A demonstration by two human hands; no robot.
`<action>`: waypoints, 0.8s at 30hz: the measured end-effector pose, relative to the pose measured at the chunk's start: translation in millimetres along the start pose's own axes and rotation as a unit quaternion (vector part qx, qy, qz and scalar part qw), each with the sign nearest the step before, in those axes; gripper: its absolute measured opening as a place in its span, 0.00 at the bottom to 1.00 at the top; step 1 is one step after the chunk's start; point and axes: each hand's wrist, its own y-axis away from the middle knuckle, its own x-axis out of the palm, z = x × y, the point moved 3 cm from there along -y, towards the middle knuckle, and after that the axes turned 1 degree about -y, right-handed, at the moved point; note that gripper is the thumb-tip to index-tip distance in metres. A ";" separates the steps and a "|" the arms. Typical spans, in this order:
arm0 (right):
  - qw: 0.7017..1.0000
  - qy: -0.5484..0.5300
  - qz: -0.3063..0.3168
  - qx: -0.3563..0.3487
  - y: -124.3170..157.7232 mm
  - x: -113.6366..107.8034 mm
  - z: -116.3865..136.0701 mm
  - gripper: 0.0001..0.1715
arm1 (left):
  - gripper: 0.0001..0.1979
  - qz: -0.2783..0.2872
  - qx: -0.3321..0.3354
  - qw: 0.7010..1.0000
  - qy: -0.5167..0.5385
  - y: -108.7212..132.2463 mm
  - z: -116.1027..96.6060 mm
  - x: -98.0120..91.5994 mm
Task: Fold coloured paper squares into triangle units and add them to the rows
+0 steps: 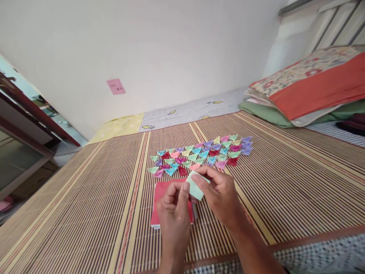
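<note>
Between my two hands is a small folded piece of pale green paper (197,189). My left hand (175,205) pinches its left edge between thumb and fingers. With thumb and index finger, my right hand (221,192) grips its upper right side. Under my left hand lies a stack of paper (158,201) with a red sheet on top, partly hidden by that hand. Just beyond my hands, several rows of small folded paper pieces (203,154) in green, blue, purple, pink, red and yellow rest on the striped mat.
The striped bamboo mat (85,190) covers the bed. Stacked bedding with a red and floral cover (319,87) sits at the far right. A pink note (116,86) is stuck on the white wall (171,45). At left is a doorway (57,118).
</note>
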 end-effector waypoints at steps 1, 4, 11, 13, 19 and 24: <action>1.000 0.011 -0.008 0.001 0.3 0.0 0.0 0.12 | 0.15 0.000 -0.003 1.000 -0.001 1.0 -1.6 1.3; 0.997 0.068 -0.031 -0.026 1.2 0.4 3.0 0.15 | 0.16 0.002 -0.022 1.000 0.005 2.6 -3.0 3.0; 1.000 0.025 -0.006 0.006 3.1 6.9 -1.8 0.20 | 0.19 0.029 -0.063 0.995 0.078 -0.9 6.8 1.7; 0.999 -0.016 -0.008 0.033 2.1 5.3 -6.1 0.19 | 0.19 0.010 -0.054 0.995 0.086 -2.8 8.7 -1.2; 0.982 -0.114 0.115 0.096 -3.0 -0.3 -14.1 0.21 | 0.18 -0.034 -0.057 0.995 0.069 -6.7 9.9 -10.1; 0.984 -0.078 0.136 0.083 -1.4 -2.8 -14.6 0.22 | 0.21 -0.007 -0.080 0.990 0.114 -9.7 10.0 -5.4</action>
